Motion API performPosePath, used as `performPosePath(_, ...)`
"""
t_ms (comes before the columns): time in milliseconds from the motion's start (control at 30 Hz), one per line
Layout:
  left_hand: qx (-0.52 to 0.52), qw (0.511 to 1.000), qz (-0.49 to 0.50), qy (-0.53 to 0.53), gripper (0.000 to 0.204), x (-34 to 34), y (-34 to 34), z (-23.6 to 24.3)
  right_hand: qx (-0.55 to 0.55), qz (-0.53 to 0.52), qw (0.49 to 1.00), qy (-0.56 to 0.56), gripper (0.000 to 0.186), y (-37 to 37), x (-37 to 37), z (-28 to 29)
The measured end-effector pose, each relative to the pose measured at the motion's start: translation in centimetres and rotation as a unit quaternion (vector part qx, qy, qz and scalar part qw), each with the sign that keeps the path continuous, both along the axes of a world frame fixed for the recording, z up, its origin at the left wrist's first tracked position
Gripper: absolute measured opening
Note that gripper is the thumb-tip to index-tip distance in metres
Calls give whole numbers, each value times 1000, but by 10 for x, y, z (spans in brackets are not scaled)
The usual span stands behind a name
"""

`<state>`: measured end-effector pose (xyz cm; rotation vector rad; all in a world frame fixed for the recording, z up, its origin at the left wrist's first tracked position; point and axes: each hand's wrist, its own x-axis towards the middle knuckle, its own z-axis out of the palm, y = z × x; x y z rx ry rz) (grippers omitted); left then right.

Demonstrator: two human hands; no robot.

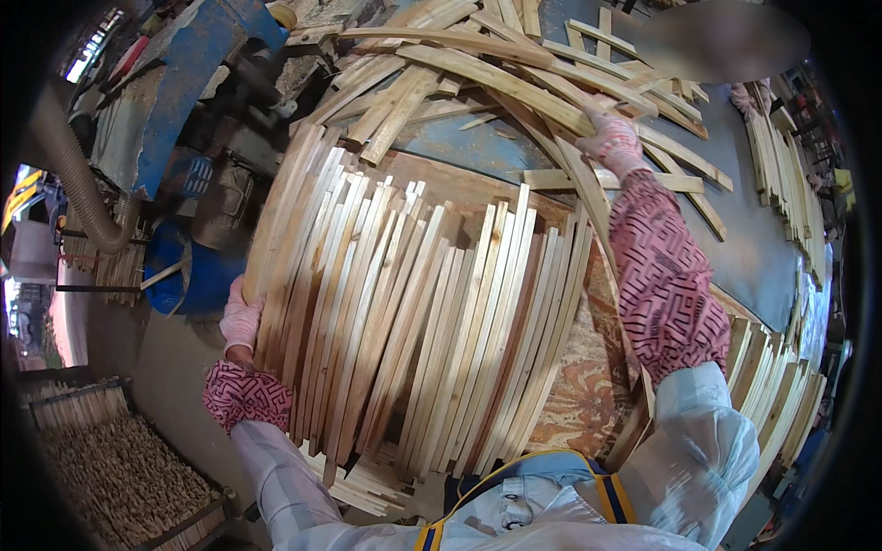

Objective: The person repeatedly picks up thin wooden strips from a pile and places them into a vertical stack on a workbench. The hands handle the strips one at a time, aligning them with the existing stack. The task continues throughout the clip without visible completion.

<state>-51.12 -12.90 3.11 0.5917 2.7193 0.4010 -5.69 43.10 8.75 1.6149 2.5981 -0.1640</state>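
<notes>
A row of long, narrow wooden slats [404, 312] stands packed side by side on the bench in front of me. My left hand [242, 321], in a pale glove, grips the outermost slat [283, 230] at the row's left side; some of its fingers are hidden. Beyond the row lies a loose, crisscrossed pile of wooden strips [395, 101]. My right hand [614, 145], gloved too, reaches into the right part of that pile. Its fingers are closed on the end of a pale wooden slat [496, 83]. Both forearms wear pink patterned sleeve covers.
A blue machine [175, 101] with a ribbed hose [87, 184] stands at the left. Below it are a blue drum [175, 271] and a crate [138, 477] tightly filled with upright sticks. More stacked slats [767, 386] lie at the right. Another person's gloved hand [749, 99] shows at the far right.
</notes>
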Motion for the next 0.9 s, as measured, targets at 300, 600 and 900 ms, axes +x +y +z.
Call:
performPosePath(300,73,980,-72,173,76,49,51,38,-475,-232,653,542,47,-163,205,16)
performPosePath(600,250,824,-199,-468,62,407,155,56,-512,-352,495,607,45,-318,244,-2)
performPosePath(900,355,642,171,-658,41,520,181,35,-536,-263,516,614,59,-347,256,4)
